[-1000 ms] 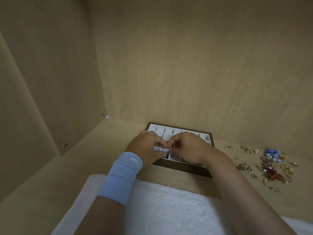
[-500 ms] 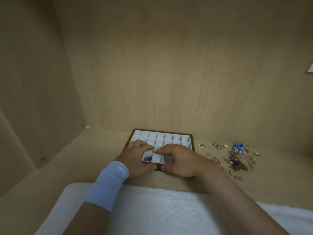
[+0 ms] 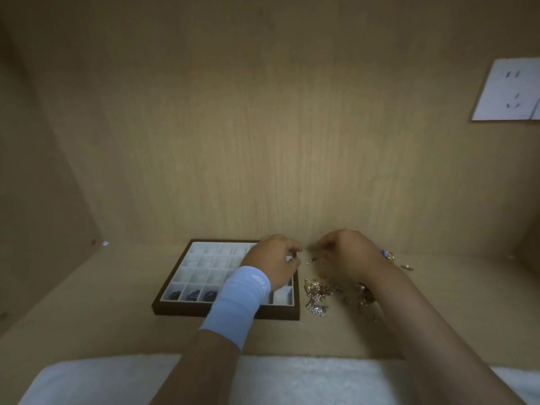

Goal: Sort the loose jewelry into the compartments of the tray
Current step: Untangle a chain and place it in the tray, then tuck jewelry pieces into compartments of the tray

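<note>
Both my left hand (image 3: 274,260) and right hand (image 3: 349,255) have curled fingers; cannot tell what either grasps. Beneath right fingers: loose gold jewelry pile (image 3: 317,293). Beneath left fingers: dark-framed white-compartment tray (image 3: 175,306). Risk: tangled pile drags extra pieces along; piece drops outside compartment.

Wall socket (image 3: 508,89) cut by right edge; jewelry (image 3: 317,296) blurred

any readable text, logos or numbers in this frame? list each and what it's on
No text can be read in this frame.
On the wristband: a small white mark, too blurred to read.
On the wall socket: only slots, no lettering visible.
On the tray and the loose jewelry: no labels visible.
</note>
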### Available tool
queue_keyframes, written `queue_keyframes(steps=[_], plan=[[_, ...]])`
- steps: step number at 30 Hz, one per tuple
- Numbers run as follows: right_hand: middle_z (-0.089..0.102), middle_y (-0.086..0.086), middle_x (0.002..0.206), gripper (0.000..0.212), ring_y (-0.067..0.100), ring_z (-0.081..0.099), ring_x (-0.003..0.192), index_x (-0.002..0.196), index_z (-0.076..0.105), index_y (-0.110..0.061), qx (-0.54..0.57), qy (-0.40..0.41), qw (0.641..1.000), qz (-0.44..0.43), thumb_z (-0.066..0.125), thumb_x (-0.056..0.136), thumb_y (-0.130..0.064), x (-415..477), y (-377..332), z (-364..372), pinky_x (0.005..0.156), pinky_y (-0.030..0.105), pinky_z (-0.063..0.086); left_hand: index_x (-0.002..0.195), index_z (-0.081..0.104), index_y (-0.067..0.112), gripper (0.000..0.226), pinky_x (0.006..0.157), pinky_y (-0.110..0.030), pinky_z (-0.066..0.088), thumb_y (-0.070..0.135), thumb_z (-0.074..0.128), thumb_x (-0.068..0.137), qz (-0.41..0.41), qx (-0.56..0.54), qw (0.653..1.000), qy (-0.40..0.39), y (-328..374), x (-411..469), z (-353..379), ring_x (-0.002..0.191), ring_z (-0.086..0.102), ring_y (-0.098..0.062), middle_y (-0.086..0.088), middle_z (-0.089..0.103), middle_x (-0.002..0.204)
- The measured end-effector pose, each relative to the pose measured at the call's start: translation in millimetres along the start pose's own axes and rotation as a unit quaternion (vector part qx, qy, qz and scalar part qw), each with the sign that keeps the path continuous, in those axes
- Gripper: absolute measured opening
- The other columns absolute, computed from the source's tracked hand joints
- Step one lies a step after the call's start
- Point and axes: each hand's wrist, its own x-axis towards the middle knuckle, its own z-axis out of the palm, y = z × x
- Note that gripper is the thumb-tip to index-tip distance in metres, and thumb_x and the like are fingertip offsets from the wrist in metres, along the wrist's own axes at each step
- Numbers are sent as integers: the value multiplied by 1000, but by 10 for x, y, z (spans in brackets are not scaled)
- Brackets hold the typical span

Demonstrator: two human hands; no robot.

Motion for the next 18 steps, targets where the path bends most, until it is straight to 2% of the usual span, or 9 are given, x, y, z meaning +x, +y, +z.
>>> queue_keyframes(steps=[2, 5, 7, 9, 12, 16, 18], plan=[[70, -11, 123, 30, 12, 64, 114, 120, 70, -35, -6, -11, 1000, -5, 63, 91, -30, 70, 42, 62, 97, 27, 50, 118, 65, 29, 29, 100, -33, 42, 31, 57, 90, 9, 48, 999, 15, 43, 154, 139, 117, 47, -16, 7, 59, 118], [69, -6, 125, 32, 17, 64, 115, 122, 69, -37, -17, -15, 1000, -19, 56, 93, -30, 162, 62, 180, 97, 31, 50, 119, 65, 27, 33, 102, -34, 39, 35, 60, 88, 12, 116, 993, 24, 63, 293, 283, 119, 42, -20, 3, 55, 121], [68, -2, 121, 33, 21, 64, 111, 119, 70, -39, -33, -13, 999, -32, 56, 92, -27, 219, 88, 250, 91, 30, 50, 119, 66, 28, 33, 103, -34, 37, 36, 60, 88, 15, 141, 990, 24, 48, 348, 348, 119, 40, -21, 2, 52, 123], [67, -2, 115, 32, 21, 64, 106, 113, 73, -40, -44, -5, 998, -35, 59, 88, -25, 255, 109, 293, 85, 29, 49, 119, 66, 29, 33, 103, -33, 35, 37, 60, 88, 23, 145, 989, 32, 21, 380, 381, 117, 39, -21, 2, 51, 122], [70, -3, 101, 16, 21, 66, 94, 93, 76, -32, -46, 14, 998, -37, 63, 85, -26, 259, 106, 295, 78, 31, 51, 118, 67, 31, 33, 104, -33, 33, 39, 61, 87, 37, 145, 988, 45, -9, 400, 410, 117, 39, -19, 4, 51, 121], [72, -7, 89, 10, 15, 67, 87, 82, 72, -25, 59, 22, 998, -22, 64, 89, -25, 232, 140, 247, 79, 32, 54, 114, 67, 37, 32, 104, -35, 33, 47, 62, 85, 37, 100, 993, 52, -38, 408, 442, 114, 40, -16, 10, 56, 117], [73, -10, 86, 9, 9, 67, 84, 84, 74, -24, 147, 28, 989, -14, 67, 90, -23, 224, 171, 187, 79, 31, 54, 108, 69, 37, 26, 102, -35, 36, 45, 64, 84, 19, 11, 998, 58, -46, 419, 444, 110, 45, -12, 13, 62, 111]])
